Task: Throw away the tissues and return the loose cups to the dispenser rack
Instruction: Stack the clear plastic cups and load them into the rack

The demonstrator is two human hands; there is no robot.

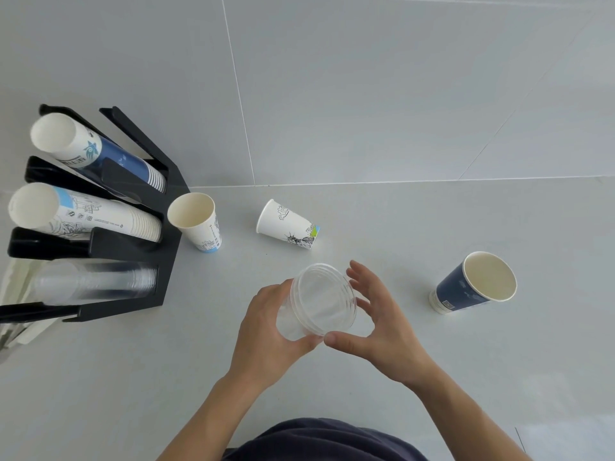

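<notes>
— Rack point(166, 227) first, far left on the counter point(399, 111): why do the stacks lie on their sides?

— Each black channel cradles one kind, mouths pointing outward so a cup slides in from the open end. Blue paper stack point(100, 151) in the top channel, white printed stack point(86, 216) in the middle one, clear plastic stack point(96, 282) in the lowest. Sorted by type, I'd say, so every loose cup has its own channel.

— And the white cup point(196, 222) just beside the rack?

— Upright, mouth up, near the rack's foot; it matches the middle stack. Further right another white printed cup point(288, 226) lies tipped on its side (it could roll if nudged).

— Then the hands?

— The left hand point(266, 331) wraps the body of a clear cup point(316, 301), thumb and fingers closed round it, holding it above the counter and tilted with the mouth away from the person. The right hand point(376, 322) is spread beside the rim, its thumb tip at the lower edge and the fingers curved behind, steadying more than gripping. I judge the cup is being readied for the lowest channel.

— Far right?

— A dark blue cup point(472, 284) stands alone, well apart from the rack; it belongs with the top stack. No tissues or bin show anywhere.
</notes>
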